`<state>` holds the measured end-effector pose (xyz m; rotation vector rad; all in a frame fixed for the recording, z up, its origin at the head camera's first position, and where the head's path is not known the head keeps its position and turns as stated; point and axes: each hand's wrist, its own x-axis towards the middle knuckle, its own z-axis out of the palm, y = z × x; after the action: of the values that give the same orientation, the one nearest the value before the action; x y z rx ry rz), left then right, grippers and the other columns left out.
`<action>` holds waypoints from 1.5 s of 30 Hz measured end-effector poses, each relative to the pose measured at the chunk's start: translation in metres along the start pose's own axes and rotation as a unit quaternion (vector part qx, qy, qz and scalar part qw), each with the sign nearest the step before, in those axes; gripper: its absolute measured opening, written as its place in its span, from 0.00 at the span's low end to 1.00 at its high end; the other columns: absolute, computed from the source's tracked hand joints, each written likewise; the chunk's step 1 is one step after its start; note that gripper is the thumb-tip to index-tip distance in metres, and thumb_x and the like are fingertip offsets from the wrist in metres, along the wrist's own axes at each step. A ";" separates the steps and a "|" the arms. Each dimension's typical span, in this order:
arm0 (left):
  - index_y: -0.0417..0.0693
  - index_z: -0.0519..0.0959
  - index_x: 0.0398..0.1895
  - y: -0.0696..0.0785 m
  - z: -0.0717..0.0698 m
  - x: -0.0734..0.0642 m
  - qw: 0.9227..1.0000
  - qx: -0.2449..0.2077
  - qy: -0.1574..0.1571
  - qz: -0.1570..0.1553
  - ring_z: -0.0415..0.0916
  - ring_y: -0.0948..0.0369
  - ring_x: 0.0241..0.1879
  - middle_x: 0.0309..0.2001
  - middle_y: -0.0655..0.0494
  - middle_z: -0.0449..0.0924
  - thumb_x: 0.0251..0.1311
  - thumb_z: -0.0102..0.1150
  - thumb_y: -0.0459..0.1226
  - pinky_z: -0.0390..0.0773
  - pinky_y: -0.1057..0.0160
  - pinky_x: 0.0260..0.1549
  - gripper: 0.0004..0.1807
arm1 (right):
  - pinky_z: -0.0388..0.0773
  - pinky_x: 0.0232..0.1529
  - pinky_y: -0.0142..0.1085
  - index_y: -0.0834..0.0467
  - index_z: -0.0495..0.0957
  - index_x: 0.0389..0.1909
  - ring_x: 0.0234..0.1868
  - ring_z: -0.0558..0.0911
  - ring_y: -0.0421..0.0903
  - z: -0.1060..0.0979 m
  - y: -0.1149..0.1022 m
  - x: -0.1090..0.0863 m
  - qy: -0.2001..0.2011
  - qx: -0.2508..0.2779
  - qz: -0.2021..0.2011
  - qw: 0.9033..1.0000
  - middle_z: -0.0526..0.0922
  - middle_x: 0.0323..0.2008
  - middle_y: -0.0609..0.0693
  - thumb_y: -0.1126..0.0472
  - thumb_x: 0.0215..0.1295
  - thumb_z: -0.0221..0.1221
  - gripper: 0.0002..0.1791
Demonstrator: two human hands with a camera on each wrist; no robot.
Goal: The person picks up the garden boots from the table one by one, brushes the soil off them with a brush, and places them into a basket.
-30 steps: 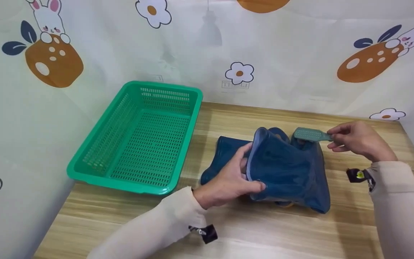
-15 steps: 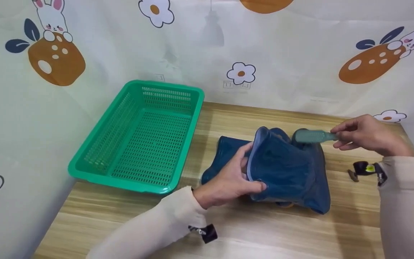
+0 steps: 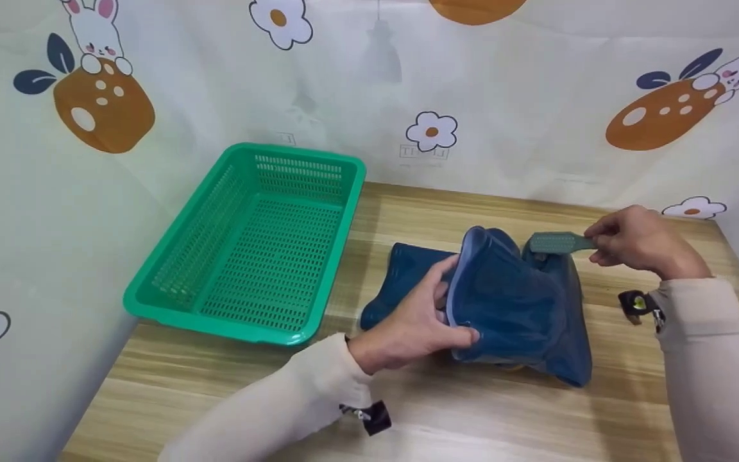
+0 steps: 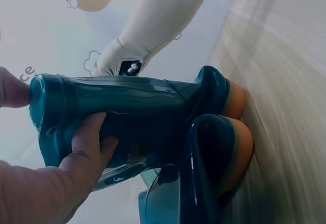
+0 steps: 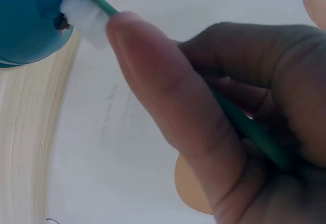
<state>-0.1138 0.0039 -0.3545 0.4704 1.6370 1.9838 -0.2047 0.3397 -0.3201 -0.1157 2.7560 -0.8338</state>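
A dark blue rubber boot (image 3: 510, 301) is tilted on the table, its open top facing left. My left hand (image 3: 411, 327) grips it by the rim, thumb outside and fingers at the far edge. My right hand (image 3: 645, 244) pinches the handle of a green brush (image 3: 554, 242), whose head lies against the boot's foot end. White bristles (image 5: 84, 15) show in the right wrist view, beside a small brown spot on the blue boot (image 5: 28, 15). Behind lies a second boot (image 3: 405, 279), partly hidden; its orange sole (image 4: 239, 155) shows in the left wrist view.
A green slotted plastic basket (image 3: 328, 282) stands on the left of the wooden table (image 3: 267, 404). Behind the table rises a pale wall covering (image 3: 344, 83) with printed rabbits and flowers.
My right hand has moved the brush outward to the right and back left along the boot's foot. The left hand keeps its grip, with the boot tilted slightly more to the right.
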 end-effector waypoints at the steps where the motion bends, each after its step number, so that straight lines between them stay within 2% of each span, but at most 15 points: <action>1: 0.58 0.50 0.69 0.000 0.000 0.000 1.000 0.003 0.002 -0.003 0.79 0.54 0.41 0.55 0.49 0.70 0.46 0.62 0.23 0.80 0.57 0.39 0.49 | 0.80 0.29 0.35 0.75 0.74 0.47 0.28 0.84 0.46 0.001 0.000 0.000 0.009 -0.004 -0.003 1.000 0.83 0.34 0.62 0.69 0.64 0.51 0.15; 6: 0.59 0.50 0.68 0.001 -0.001 -0.001 1.000 0.014 0.003 -0.008 0.78 0.55 0.42 0.55 0.49 0.69 0.47 0.63 0.24 0.79 0.57 0.40 0.48 | 0.80 0.29 0.33 0.75 0.74 0.48 0.29 0.84 0.45 0.000 -0.001 -0.003 0.026 0.017 -0.012 0.999 0.81 0.36 0.65 0.69 0.65 0.51 0.15; 11: 0.60 0.50 0.68 0.002 0.000 -0.001 1.000 0.022 0.004 -0.008 0.78 0.55 0.43 0.56 0.50 0.69 0.48 0.63 0.25 0.79 0.57 0.40 0.47 | 0.81 0.30 0.35 0.77 0.72 0.47 0.28 0.84 0.46 -0.006 -0.008 -0.005 -0.033 0.052 -0.005 0.998 0.81 0.34 0.62 0.72 0.64 0.49 0.14; 13: 0.60 0.51 0.68 0.002 0.000 -0.001 1.000 0.022 0.005 -0.008 0.78 0.55 0.44 0.56 0.50 0.69 0.48 0.64 0.25 0.79 0.56 0.40 0.47 | 0.81 0.30 0.36 0.78 0.73 0.46 0.27 0.84 0.48 -0.007 -0.012 -0.004 -0.061 0.041 -0.003 0.997 0.82 0.32 0.60 0.73 0.63 0.50 0.14; 15: 0.60 0.51 0.68 0.001 0.000 -0.001 1.000 0.017 0.004 -0.008 0.78 0.54 0.43 0.56 0.49 0.69 0.47 0.63 0.25 0.79 0.56 0.40 0.47 | 0.81 0.29 0.36 0.77 0.74 0.44 0.26 0.84 0.48 -0.006 -0.016 -0.001 -0.071 0.014 -0.005 0.997 0.82 0.29 0.59 0.73 0.62 0.51 0.12; 20: 0.59 0.50 0.68 0.002 0.001 -0.002 1.000 0.006 -0.002 -0.004 0.79 0.54 0.41 0.57 0.49 0.69 0.46 0.63 0.24 0.79 0.57 0.39 0.48 | 0.80 0.26 0.35 0.74 0.77 0.41 0.25 0.83 0.47 0.000 -0.016 0.003 -0.036 -0.038 -0.019 0.998 0.83 0.28 0.61 0.72 0.61 0.53 0.11; 28: 0.58 0.50 0.69 -0.001 -0.002 -0.004 1.000 0.002 0.006 -0.008 0.79 0.54 0.38 0.54 0.48 0.71 0.47 0.62 0.23 0.80 0.57 0.38 0.48 | 0.79 0.26 0.35 0.74 0.77 0.43 0.26 0.83 0.47 0.005 -0.004 -0.001 0.018 -0.037 -0.031 0.999 0.83 0.32 0.62 0.70 0.61 0.54 0.13; 33: 0.59 0.51 0.68 -0.001 -0.005 -0.004 1.000 0.007 0.007 -0.012 0.79 0.53 0.37 0.53 0.48 0.71 0.48 0.63 0.24 0.80 0.57 0.39 0.47 | 0.80 0.28 0.34 0.76 0.74 0.47 0.28 0.84 0.46 0.007 0.003 -0.003 0.047 0.016 -0.031 0.998 0.81 0.36 0.66 0.70 0.65 0.51 0.14; 35: 0.60 0.51 0.68 0.000 -0.006 -0.005 1.000 0.009 0.007 -0.013 0.80 0.53 0.36 0.54 0.48 0.70 0.48 0.62 0.24 0.79 0.57 0.39 0.47 | 0.80 0.29 0.33 0.76 0.73 0.48 0.28 0.84 0.45 0.007 0.007 -0.005 0.064 0.061 -0.028 0.996 0.81 0.36 0.64 0.69 0.66 0.50 0.15; 37: 0.60 0.51 0.68 0.000 -0.006 -0.005 1.000 0.009 0.006 -0.013 0.80 0.53 0.36 0.54 0.48 0.70 0.49 0.62 0.25 0.79 0.57 0.39 0.46 | 0.80 0.31 0.33 0.77 0.71 0.50 0.29 0.84 0.44 0.005 0.011 -0.006 0.064 0.112 -0.023 0.991 0.81 0.35 0.60 0.68 0.67 0.50 0.16; 41: 0.61 0.51 0.68 0.001 -0.007 -0.006 1.000 0.010 0.007 -0.016 0.80 0.53 0.37 0.55 0.48 0.70 0.49 0.63 0.25 0.79 0.57 0.40 0.46 | 0.80 0.36 0.36 0.78 0.66 0.54 0.33 0.84 0.45 0.001 0.020 -0.006 0.002 0.185 0.002 0.983 0.81 0.36 0.54 0.68 0.68 0.49 0.19; 43: 0.61 0.51 0.68 0.000 -0.007 -0.006 1.000 0.008 0.008 -0.017 0.80 0.53 0.37 0.55 0.48 0.70 0.49 0.63 0.25 0.79 0.57 0.40 0.46 | 0.80 0.37 0.37 0.79 0.65 0.55 0.34 0.84 0.45 0.002 0.023 -0.006 -0.023 0.190 0.015 0.981 0.81 0.37 0.54 0.68 0.68 0.50 0.20; 45: 0.60 0.51 0.68 -0.001 -0.007 -0.005 1.000 0.006 0.008 -0.017 0.80 0.53 0.36 0.54 0.48 0.70 0.49 0.63 0.25 0.79 0.57 0.39 0.46 | 0.80 0.37 0.36 0.78 0.65 0.55 0.34 0.84 0.44 0.003 0.025 -0.005 -0.025 0.182 0.024 0.983 0.80 0.37 0.56 0.68 0.68 0.49 0.20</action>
<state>-0.1133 -0.0047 -0.3562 0.4290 1.6571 1.9588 -0.1988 0.3598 -0.3356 -0.0006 2.4997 -1.2821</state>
